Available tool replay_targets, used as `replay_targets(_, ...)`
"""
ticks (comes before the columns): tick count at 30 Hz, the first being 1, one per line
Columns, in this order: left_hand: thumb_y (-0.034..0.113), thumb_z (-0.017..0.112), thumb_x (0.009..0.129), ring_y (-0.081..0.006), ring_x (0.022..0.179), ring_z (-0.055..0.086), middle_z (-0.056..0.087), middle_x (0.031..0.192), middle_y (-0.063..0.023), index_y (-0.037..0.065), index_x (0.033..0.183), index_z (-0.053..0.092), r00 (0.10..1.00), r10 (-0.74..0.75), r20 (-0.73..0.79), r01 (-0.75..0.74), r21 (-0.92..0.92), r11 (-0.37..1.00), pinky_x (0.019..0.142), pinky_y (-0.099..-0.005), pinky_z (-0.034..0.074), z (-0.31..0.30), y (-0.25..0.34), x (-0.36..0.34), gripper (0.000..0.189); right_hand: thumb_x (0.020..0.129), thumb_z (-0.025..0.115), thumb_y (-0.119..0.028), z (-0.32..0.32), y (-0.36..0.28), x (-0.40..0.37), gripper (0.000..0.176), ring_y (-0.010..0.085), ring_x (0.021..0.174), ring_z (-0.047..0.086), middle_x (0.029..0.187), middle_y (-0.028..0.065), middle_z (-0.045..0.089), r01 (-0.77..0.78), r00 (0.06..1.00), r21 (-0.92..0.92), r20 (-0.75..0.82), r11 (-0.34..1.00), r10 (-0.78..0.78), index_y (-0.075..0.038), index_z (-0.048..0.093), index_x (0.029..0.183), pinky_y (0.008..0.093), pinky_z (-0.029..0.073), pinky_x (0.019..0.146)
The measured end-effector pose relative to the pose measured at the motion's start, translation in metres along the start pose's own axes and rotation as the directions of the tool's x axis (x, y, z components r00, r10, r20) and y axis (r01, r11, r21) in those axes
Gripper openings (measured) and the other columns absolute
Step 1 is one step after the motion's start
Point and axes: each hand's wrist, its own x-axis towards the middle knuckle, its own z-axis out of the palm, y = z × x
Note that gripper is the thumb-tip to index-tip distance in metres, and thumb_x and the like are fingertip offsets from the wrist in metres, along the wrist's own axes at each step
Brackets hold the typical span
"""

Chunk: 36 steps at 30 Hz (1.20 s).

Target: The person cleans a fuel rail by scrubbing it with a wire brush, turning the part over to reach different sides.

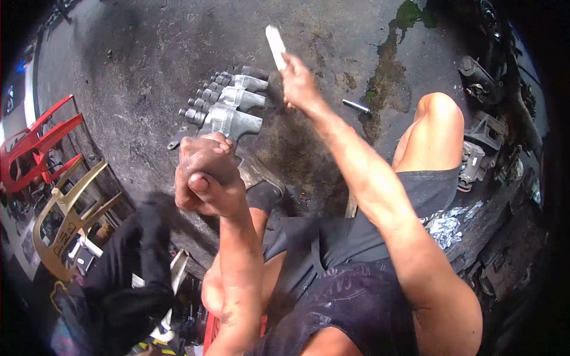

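My right hand (300,86) is closed around the lower end of a white, flat stick-like piece (275,46), blurred at its tip and pointing up and away. Closer to me, my left hand (211,175) is a fist with the fingers curled in and the thumb folded over. I cannot tell what, if anything, is inside it. Just beyond the fist, a row of several grey metal castings with threaded stud ends (228,121) lies on the floor, the nearest overlapped by my knuckles in this view. Right of my right hand lies a small shiny metal pin (356,106).
Stained dark concrete floor (148,77) spreads ahead. Red (41,142) and tan (65,219) plastic frames stand at left beside dark cloth (136,267). Metal machine parts (475,160) and crumpled foil-like material (445,230) lie at right, near my bent knee (439,113).
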Motion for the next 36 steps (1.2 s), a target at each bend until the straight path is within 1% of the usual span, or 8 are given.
replay_targets(4,0.043,0.049,0.102,-0.0208,0.064,0.054,0.059,0.068,-0.0122,-0.003,0.081,0.06,0.999,-0.012,-0.031,0.012,-0.022,1.0,0.056,-0.0353,0.05,0.001,0.0,-0.004,0.053,0.1,0.047,-0.014,-0.047,-0.028,-0.084,0.04,0.0346,0.117,0.062,0.13,0.0236,0.06,0.342,0.936,0.192,-0.154,0.92,-0.316,-0.008,0.05,0.139,0.0428,0.049,0.098)
replay_targets(10,0.041,0.046,0.104,-0.0223,0.065,0.055,0.058,0.068,-0.0136,-0.004,0.08,0.058,0.999,0.009,-0.035,-0.011,-0.066,0.998,0.058,-0.0357,0.05,-0.006,-0.006,0.001,0.052,0.099,0.048,-0.017,-0.022,-0.037,-0.007,0.041,0.0331,0.119,0.062,0.129,0.0255,0.059,-0.124,0.982,0.056,0.149,0.991,0.114,-0.007,0.052,0.138,0.0413,0.048,0.1)
replay_targets(14,0.041,0.045,0.104,-0.0239,0.067,0.056,0.057,0.069,-0.0149,-0.004,0.082,0.058,0.998,0.001,-0.07,-0.009,-0.109,0.994,0.06,-0.0369,0.05,-0.012,-0.012,0.003,0.052,0.101,0.046,-0.019,-0.075,-0.043,-0.071,0.041,0.0319,0.117,0.063,0.127,0.0213,0.063,0.383,0.923,0.127,-0.031,0.915,-0.382,-0.005,0.051,0.139,0.0376,0.046,0.102)
replay_targets(22,0.023,0.046,0.096,-0.0226,0.066,0.054,0.054,0.074,-0.0147,-0.003,0.086,0.054,0.999,0.001,0.045,0.004,-0.123,0.992,0.058,-0.0355,0.049,-0.029,-0.008,0.005,0.029,0.099,0.042,-0.027,-0.015,-0.075,0.002,0.044,0.0337,0.091,0.071,0.103,0.023,0.07,0.189,0.939,-0.019,0.295,0.982,-0.175,-0.008,0.053,0.138,0.0449,0.055,0.082)
replay_targets(27,0.004,0.054,0.088,-0.0226,0.065,0.054,0.054,0.073,-0.0151,-0.003,0.084,0.051,0.997,0.071,0.031,-0.069,-0.065,0.995,0.058,-0.0356,0.051,-0.023,-0.012,0.009,0.008,0.096,0.049,-0.015,-0.06,-0.037,-0.087,0.045,0.0347,0.122,0.058,0.133,0.0241,0.057,0.376,0.902,0.061,0.203,0.925,-0.38,-0.009,0.051,0.14,0.0411,0.046,0.104)
replay_targets(31,0.03,0.051,0.099,-0.0235,0.065,0.055,0.057,0.071,-0.0153,-0.005,0.082,0.057,0.999,0.024,0.021,-0.022,-0.121,0.992,0.058,-0.0375,0.051,-0.022,-0.01,0.011,0.039,0.097,0.047,-0.022,-0.01,-0.058,0.0,0.043,0.0379,0.114,0.062,0.13,0.0229,0.059,0.304,0.893,-0.075,0.369,0.95,-0.257,-0.01,0.054,0.137,0.0424,0.048,0.101)
replay_targets(34,0.038,0.053,0.101,-0.0235,0.065,0.055,0.058,0.07,-0.0153,-0.006,0.08,0.059,0.999,-0.046,0.019,0.048,-0.209,0.977,0.058,-0.0382,0.051,-0.025,-0.01,0.012,0.05,0.098,0.047,-0.023,-0.037,-0.06,0.016,0.042,0.0368,0.097,0.069,0.113,0.0202,0.069,0.689,0.723,-0.092,0.159,0.719,-0.672,-0.01,0.055,0.137,0.0438,0.055,0.089)
replay_targets(36,0.038,0.053,0.101,-0.0231,0.065,0.055,0.058,0.07,-0.0151,-0.006,0.08,0.059,0.997,-0.045,0.057,0.056,-0.206,0.977,0.058,-0.0383,0.051,-0.03,-0.01,0.013,0.049,0.098,0.048,-0.019,-0.089,-0.072,-0.042,0.041,0.036,0.103,0.068,0.117,0.0182,0.068,0.358,0.881,-0.03,0.343,0.933,-0.327,-0.01,0.054,0.137,0.0423,0.053,0.093)
